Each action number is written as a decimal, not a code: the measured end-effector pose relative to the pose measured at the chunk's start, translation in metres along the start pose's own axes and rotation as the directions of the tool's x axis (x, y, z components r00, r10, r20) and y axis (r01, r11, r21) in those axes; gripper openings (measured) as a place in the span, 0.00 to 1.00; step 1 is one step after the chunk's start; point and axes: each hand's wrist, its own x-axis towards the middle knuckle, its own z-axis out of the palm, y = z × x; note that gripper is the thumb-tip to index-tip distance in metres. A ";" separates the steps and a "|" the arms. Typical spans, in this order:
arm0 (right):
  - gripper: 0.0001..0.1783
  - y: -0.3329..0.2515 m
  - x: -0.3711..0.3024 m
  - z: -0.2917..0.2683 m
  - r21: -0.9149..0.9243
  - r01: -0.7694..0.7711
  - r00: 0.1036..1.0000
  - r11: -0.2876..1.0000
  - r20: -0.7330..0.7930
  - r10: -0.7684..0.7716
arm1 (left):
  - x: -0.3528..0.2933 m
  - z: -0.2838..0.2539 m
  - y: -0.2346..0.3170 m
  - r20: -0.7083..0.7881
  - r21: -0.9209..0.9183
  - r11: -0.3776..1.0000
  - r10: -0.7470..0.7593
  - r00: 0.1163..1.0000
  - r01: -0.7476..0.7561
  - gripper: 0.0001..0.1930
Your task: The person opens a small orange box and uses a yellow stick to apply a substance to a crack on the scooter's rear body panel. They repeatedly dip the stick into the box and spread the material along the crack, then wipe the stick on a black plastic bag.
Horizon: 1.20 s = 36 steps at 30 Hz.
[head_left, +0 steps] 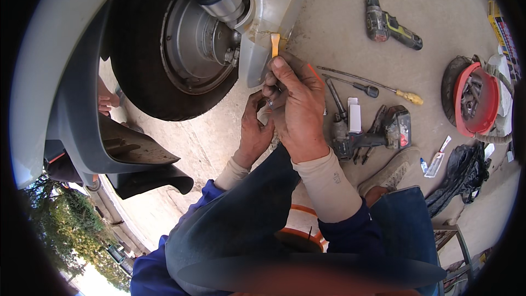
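My right hand (300,101) is closed round a small yellow flat-ended spatula (275,45), thumb pressed on it. The spatula's tip is against or just in front of the pale fender (255,55), where brownish, crack-like marks show. A thin orange edge shows beside the fingers of this hand; what it belongs to is unclear. Just below and to the left, my left hand (255,131) has its fingers curled up near my right hand. Its fingertips are partly hidden, and whatever they hold cannot be made out. Left of the fender stands a wheel (189,49) with a black tyre.
On the concrete to the right lie a green-black drill (386,24), screwdrivers (408,97), an impact wrench (378,137) and a small white box (354,116). Farther right are a red bowl (476,101) of metal parts and a black plastic bag (460,178). Another person's hand (104,104) shows behind the wheel.
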 end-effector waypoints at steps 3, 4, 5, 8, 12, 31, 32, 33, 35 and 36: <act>0.08 0.000 0.000 -0.001 0.015 -0.011 1.000 1.000 0.003 0.011 | -0.001 0.000 -0.003 -0.008 0.003 1.000 -0.004 1.000 0.004 0.33; 0.08 0.000 -0.001 -0.001 0.017 -0.017 1.000 1.000 0.001 0.017 | -0.001 0.000 -0.002 -0.006 0.001 1.000 -0.002 1.000 0.002 0.33; 0.08 0.000 -0.001 -0.002 0.028 -0.024 1.000 0.999 0.009 0.024 | -0.001 0.000 -0.002 -0.003 -0.002 1.000 0.001 1.000 -0.001 0.33; 0.08 0.000 0.000 -0.004 0.065 -0.046 0.999 0.997 0.028 0.044 | 0.000 0.000 0.000 -0.002 -0.007 1.000 -0.003 1.000 0.003 0.32; 0.08 0.001 0.001 -0.006 0.120 -0.068 0.997 0.990 0.037 0.064 | -0.001 -0.001 -0.005 0.007 0.010 1.000 0.002 1.000 -0.002 0.30; 0.08 0.006 0.005 -0.015 0.295 -0.184 0.983 0.938 0.043 0.180 | 0.000 -0.003 0.000 0.004 0.033 0.999 -0.005 1.000 0.005 0.30; 0.08 0.006 0.006 -0.016 0.292 -0.187 0.982 0.938 0.041 0.183 | 0.001 -0.003 -0.001 0.005 0.034 0.999 -0.003 1.000 0.003 0.30; 0.08 0.006 0.006 -0.017 0.290 -0.190 0.982 0.938 0.039 0.186 | 0.001 -0.003 -0.002 0.007 0.035 0.999 -0.001 1.000 0.001 0.30; 0.09 0.006 0.007 -0.018 0.287 -0.191 0.982 0.939 0.045 0.186 | 0.001 -0.003 -0.001 0.011 0.022 1.000 -0.016 1.000 0.016 0.30; 0.09 0.006 0.007 -0.018 0.287 -0.189 0.982 0.939 0.053 0.181 | 0.001 -0.003 -0.001 0.014 0.015 1.000 -0.023 1.000 0.023 0.30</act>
